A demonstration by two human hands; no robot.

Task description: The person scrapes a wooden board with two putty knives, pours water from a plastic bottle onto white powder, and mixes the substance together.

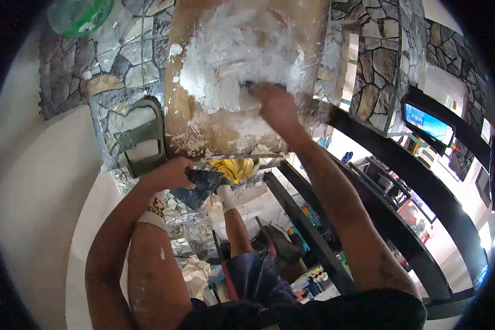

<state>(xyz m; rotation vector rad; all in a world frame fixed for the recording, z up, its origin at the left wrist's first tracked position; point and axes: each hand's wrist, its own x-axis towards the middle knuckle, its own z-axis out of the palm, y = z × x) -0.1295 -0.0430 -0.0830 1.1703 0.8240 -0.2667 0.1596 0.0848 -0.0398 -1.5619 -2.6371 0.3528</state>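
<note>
A wooden board (176, 118) lies ahead, its middle smeared with white paste (214, 66). My right hand (276, 105) is closed round a small dark tool (248, 86) on the pasted area; the tool is mostly hidden under the fingers. Near the board's front edge, at the left, my left hand (173, 173) grips a dark flat blade (198, 190) by one end. The blade hangs over my legs, just below the board. A yellow cloth (235, 169) sits under the board's front edge, beside the blade.
A grey-green sandal-like object (143, 135) lies left of the board on stone-patterned flooring. A green transparent container (80, 16) stands at the upper left. Dark slanted beams (313, 220) run along the right, with a lit screen (428, 122) beyond. A white curved wall (44, 165) borders the left.
</note>
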